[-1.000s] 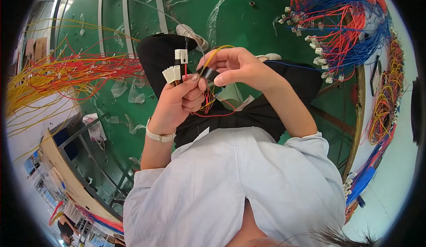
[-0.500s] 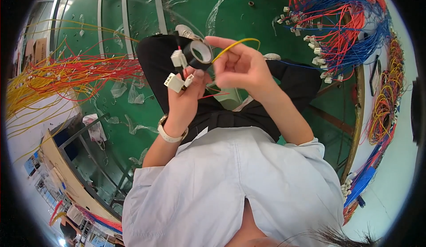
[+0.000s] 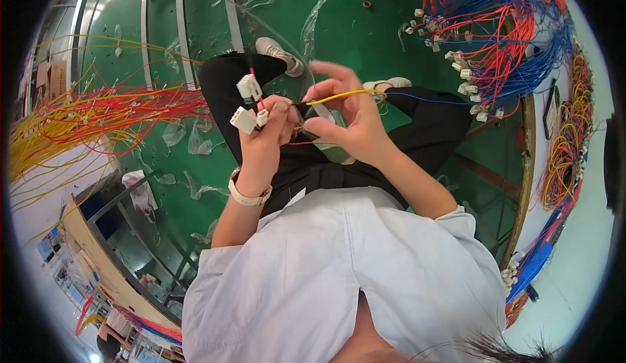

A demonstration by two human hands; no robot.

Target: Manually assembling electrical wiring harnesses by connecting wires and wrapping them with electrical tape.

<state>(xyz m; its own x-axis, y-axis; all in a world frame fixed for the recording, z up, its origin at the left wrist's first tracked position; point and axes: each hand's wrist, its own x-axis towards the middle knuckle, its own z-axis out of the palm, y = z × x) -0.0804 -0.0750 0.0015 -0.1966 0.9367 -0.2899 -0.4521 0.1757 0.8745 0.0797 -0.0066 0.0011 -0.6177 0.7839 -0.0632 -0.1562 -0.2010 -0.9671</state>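
My left hand (image 3: pixel 262 131) pinches a small bundle of wires. Two white plastic connectors, one above (image 3: pixel 248 88) and one below (image 3: pixel 244 120), stick out on its left side, with a smaller white connector beside the lower one. A yellow wire (image 3: pixel 342 95) runs from the pinch toward my right hand (image 3: pixel 357 120), passing over its fingers. Between the thumb and fingers of my right hand is a roll of black tape (image 3: pixel 319 110), blurred and partly hidden, its pale core showing. The index finger stretches away from the roll. A thin red wire (image 3: pixel 310 143) hangs below both hands.
Red and yellow wires (image 3: pixel 150 105) spread at the left. Blue and red wires (image 3: pixel 515 37) with white connectors hang at the upper right, above a bench edge (image 3: pixel 531 161) with more coiled wires. Metal rails (image 3: pixel 184 30) and plastic scraps (image 3: pixel 319 14) lie on the green floor.
The tape roll has dropped from above my left fingers to between my hands, now at my right hand. The left hand with the connectors has shifted slightly left; the yellow wire has straightened.
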